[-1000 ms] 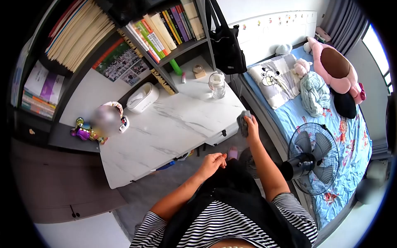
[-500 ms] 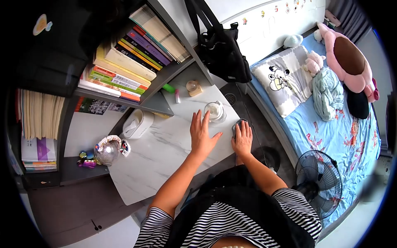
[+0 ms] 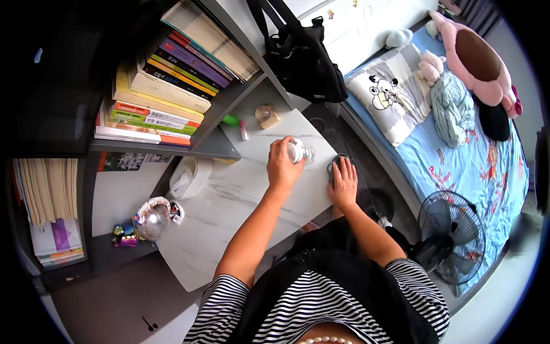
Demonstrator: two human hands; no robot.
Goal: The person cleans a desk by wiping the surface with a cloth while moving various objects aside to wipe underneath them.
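Observation:
My left hand (image 3: 283,166) is wrapped round a clear glass jar (image 3: 307,153) with a whitish top, near the right end of the marbled desk (image 3: 229,221). My right hand (image 3: 344,182) presses down flat on a dark grey cloth (image 3: 338,163) at the desk's right edge. Part of the cloth is hidden under the palm and fingers. Behind the jar stand a small globe on a wooden base (image 3: 265,116), a pink and white tube (image 3: 243,129) and a green object (image 3: 230,120).
A white box (image 3: 192,179) and a silvery ball (image 3: 152,222) stand toward the desk's left. Bookshelves (image 3: 229,112) overhang the back. A black bag (image 3: 306,63) hangs behind. At the right are a fan (image 3: 451,236) and a bed (image 3: 424,146).
Both hands have come over the desk from its front. My left hand, open half a second ago, has closed on the jar. The cloth now lies at the desk's edge under my right hand.

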